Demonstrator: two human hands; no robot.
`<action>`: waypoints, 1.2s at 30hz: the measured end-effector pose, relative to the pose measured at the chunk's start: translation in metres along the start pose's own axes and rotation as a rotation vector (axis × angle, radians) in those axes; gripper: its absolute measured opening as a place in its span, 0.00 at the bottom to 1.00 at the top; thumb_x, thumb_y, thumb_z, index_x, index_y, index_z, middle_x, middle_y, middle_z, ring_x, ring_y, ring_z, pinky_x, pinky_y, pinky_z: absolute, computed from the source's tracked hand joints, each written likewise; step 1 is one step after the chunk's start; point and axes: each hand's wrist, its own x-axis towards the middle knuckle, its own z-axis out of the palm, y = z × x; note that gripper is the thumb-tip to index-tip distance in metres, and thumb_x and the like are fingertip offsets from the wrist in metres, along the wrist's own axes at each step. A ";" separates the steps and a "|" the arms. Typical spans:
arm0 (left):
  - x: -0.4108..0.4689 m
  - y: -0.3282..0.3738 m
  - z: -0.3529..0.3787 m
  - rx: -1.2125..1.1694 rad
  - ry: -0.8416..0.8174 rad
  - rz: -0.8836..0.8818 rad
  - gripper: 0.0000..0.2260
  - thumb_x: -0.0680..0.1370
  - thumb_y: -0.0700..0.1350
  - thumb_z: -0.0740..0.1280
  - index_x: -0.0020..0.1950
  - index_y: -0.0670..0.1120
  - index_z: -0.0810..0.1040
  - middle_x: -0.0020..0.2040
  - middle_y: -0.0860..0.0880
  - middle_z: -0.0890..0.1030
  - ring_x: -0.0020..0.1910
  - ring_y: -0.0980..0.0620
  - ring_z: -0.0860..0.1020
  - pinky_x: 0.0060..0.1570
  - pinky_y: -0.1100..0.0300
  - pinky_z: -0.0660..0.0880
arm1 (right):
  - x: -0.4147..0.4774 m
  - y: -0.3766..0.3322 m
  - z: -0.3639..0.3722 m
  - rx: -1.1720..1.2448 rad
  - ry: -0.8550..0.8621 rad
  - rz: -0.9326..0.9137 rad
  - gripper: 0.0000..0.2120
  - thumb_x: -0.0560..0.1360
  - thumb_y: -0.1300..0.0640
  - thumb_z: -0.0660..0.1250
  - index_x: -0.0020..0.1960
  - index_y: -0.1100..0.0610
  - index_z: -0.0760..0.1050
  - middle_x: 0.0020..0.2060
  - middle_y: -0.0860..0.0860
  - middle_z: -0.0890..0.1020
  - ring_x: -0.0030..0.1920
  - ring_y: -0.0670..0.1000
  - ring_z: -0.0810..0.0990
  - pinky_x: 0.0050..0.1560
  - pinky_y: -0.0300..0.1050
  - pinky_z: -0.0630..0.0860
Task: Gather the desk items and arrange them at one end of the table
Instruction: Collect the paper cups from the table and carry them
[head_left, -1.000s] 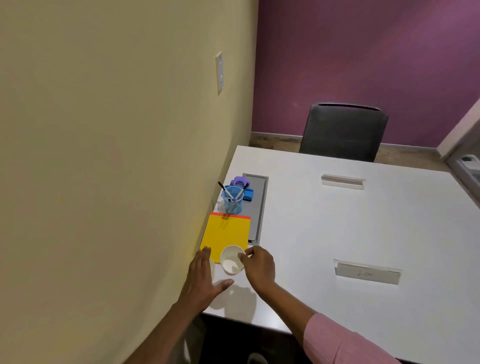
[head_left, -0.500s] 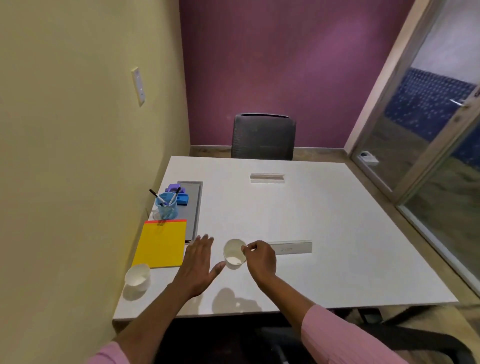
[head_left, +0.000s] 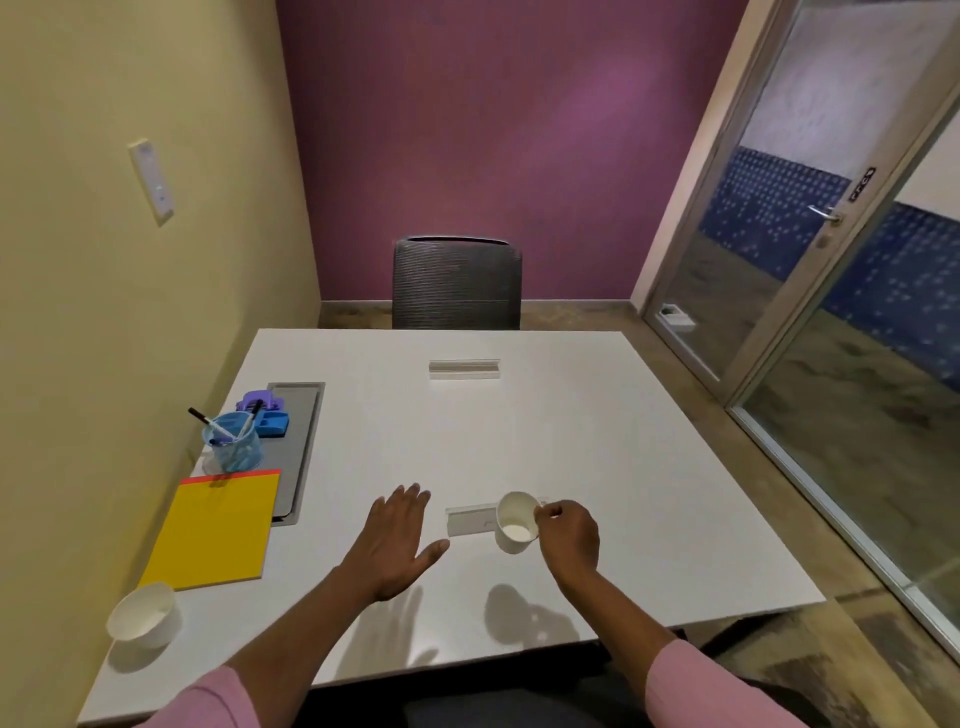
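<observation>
My right hand (head_left: 569, 535) pinches the rim of a white paper cup (head_left: 515, 522) and holds it tilted above the white table (head_left: 571, 441), near the front middle. My left hand (head_left: 397, 540) hovers flat with spread fingers just left of it, holding nothing. A second white paper cup (head_left: 143, 616) stands at the table's front left corner. Behind it lies a yellow notebook with a red edge (head_left: 215, 527). Farther back stands a blue mesh pen holder with pens (head_left: 234, 441), then a blue item (head_left: 272, 423) and a purple item (head_left: 260, 402).
A grey cable tray (head_left: 301, 441) runs along the left side, with two small slot covers (head_left: 465, 366) (head_left: 470, 519) set in the tabletop. A dark chair (head_left: 457, 283) stands at the far edge. A yellow wall is close on the left, a glass door on the right.
My right hand has carried the cup from beside the yellow notebook rightward toward the table's middle. The left hand left the other cup at the front left corner and followed. My view swung right.
</observation>
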 end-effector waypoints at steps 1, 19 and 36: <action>0.007 0.008 0.005 0.014 -0.004 0.005 0.35 0.79 0.65 0.47 0.79 0.45 0.45 0.80 0.44 0.46 0.78 0.46 0.43 0.76 0.48 0.42 | 0.012 0.008 -0.007 0.000 0.008 0.009 0.07 0.75 0.57 0.64 0.46 0.57 0.80 0.44 0.52 0.83 0.42 0.53 0.78 0.41 0.43 0.73; 0.119 0.097 0.078 0.042 0.009 -0.059 0.40 0.75 0.69 0.41 0.77 0.43 0.53 0.78 0.43 0.56 0.78 0.44 0.52 0.75 0.47 0.45 | 0.195 0.096 -0.017 0.006 -0.073 0.078 0.08 0.75 0.60 0.64 0.48 0.61 0.80 0.48 0.58 0.84 0.48 0.60 0.81 0.48 0.47 0.76; 0.125 0.094 0.101 0.065 -0.026 -0.148 0.33 0.79 0.65 0.46 0.77 0.45 0.52 0.79 0.44 0.54 0.77 0.47 0.50 0.76 0.48 0.45 | 0.220 0.107 0.016 -0.002 -0.193 0.115 0.08 0.75 0.61 0.63 0.48 0.63 0.80 0.46 0.59 0.84 0.48 0.60 0.80 0.47 0.47 0.75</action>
